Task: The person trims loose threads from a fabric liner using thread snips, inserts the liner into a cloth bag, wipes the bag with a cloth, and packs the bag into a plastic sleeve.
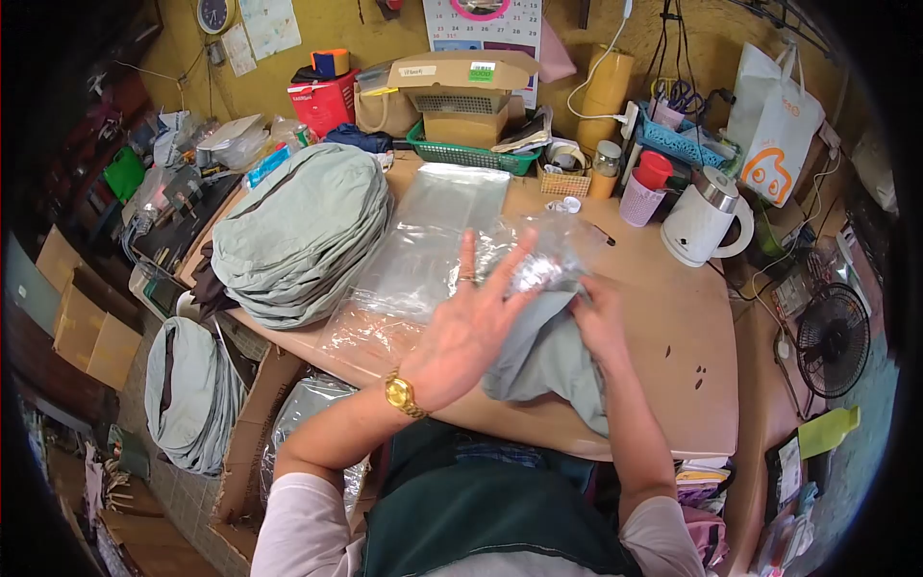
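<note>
My right hand (pixel 598 322) is closed on the upper edge of a folded grey-green cloth (pixel 543 356), which hangs partly over the table's front edge. A clear plastic bag (pixel 562 245) lies against the top of the cloth; how far the cloth sits inside it I cannot tell. My left hand (pixel 466 332), with a gold watch at the wrist, is spread over the bag and the cloth's left side, fingers apart. Several flat clear plastic bags (pixel 423 226) lie beyond it. To their left rises a pile of folded grey-green cloths (pixel 298 231).
At the right stand a white kettle (pixel 707 216), a pink cup (pixel 641 197) and a black fan (pixel 833 338). A green basket (pixel 471 159) with cardboard boxes is at the back. Below left are another cloth pile (pixel 187 399) and an open carton (pixel 252 438).
</note>
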Motion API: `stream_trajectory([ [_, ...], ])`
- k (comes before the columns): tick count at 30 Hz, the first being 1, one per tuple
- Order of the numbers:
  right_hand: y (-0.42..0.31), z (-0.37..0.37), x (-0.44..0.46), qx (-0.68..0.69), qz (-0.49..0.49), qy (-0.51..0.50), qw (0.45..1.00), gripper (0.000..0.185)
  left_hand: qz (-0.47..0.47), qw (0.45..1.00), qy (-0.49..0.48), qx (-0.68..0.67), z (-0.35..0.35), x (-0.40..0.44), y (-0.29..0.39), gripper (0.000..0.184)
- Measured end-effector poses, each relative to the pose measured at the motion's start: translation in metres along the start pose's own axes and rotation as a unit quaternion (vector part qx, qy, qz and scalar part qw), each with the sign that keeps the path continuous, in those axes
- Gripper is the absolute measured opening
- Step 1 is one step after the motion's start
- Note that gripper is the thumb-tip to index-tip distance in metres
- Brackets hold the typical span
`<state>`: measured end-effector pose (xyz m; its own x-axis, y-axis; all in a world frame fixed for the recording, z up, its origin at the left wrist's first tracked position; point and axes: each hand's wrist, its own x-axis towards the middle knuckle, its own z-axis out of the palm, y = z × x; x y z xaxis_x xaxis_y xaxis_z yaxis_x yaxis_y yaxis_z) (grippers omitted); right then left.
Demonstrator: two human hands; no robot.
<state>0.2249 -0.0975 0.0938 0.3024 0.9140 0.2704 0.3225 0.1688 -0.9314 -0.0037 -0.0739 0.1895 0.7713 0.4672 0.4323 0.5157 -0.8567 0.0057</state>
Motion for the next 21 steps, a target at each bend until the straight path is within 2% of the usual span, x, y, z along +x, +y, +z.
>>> stream_trajectory([
  [1,-0.004,0.009,0.004,0.002,-0.002,0.002,1.0,0.016,0.002,1.0,0.0,0.003,-0.001,0.001,0.006,0.076],
  [2,-0.01,0.025,0.007,0.132,0.073,0.01,0.989,0.02,0.031,0.999,-0.019,0.024,-0.002,0.0,0.012,0.072],
  [3,-0.013,0.034,0.01,0.259,0.145,0.018,0.955,0.024,0.059,0.997,-0.037,0.046,-0.002,-0.003,0.016,0.068],
  [4,0.012,0.037,0.024,0.262,0.143,0.018,0.954,0.024,0.068,0.994,-0.059,0.067,-0.001,-0.005,0.017,0.06],
  [5,0.055,0.042,0.044,0.363,0.183,0.008,0.914,0.028,0.069,0.993,-0.06,0.071,-0.002,-0.009,0.018,0.06],
  [6,0.048,0.046,0.049,0.458,0.222,-0.002,0.861,0.033,0.074,0.99,-0.06,0.101,-0.003,-0.012,0.018,0.058],
  [10,0.018,0.055,0.043,0.459,0.204,-0.037,0.864,0.038,0.109,0.97,-0.087,0.199,-0.005,-0.015,0.008,0.059],
  [11,0.021,0.063,0.042,0.48,0.159,-0.068,0.86,0.038,0.111,0.97,-0.087,0.198,-0.003,-0.015,0.009,0.059],
  [12,0.019,0.066,0.04,0.499,0.112,-0.098,0.854,0.038,0.137,0.969,-0.089,0.183,0.001,-0.014,0.013,0.061],
  [15,0.001,0.054,0.052,0.527,0.083,-0.087,0.841,0.039,0.174,0.968,-0.092,0.157,0.017,-0.026,0.028,0.064],
  [17,-0.024,0.044,0.068,0.555,0.053,-0.081,0.826,0.039,0.205,0.976,-0.068,0.032,0.027,-0.035,0.031,0.066],
  [19,-0.04,0.037,0.081,0.583,0.024,-0.076,0.809,0.039,0.202,0.977,-0.054,0.037,0.011,-0.035,0.02,0.067],
  [20,-0.043,0.034,0.085,0.582,0.023,-0.076,0.809,0.039,0.189,0.98,0.042,0.036,0.02,-0.04,0.005,0.069],
  [21,-0.045,0.031,0.088,0.627,0.025,-0.018,0.779,0.041,0.176,0.974,0.137,0.034,0.028,-0.043,-0.011,0.071],
])
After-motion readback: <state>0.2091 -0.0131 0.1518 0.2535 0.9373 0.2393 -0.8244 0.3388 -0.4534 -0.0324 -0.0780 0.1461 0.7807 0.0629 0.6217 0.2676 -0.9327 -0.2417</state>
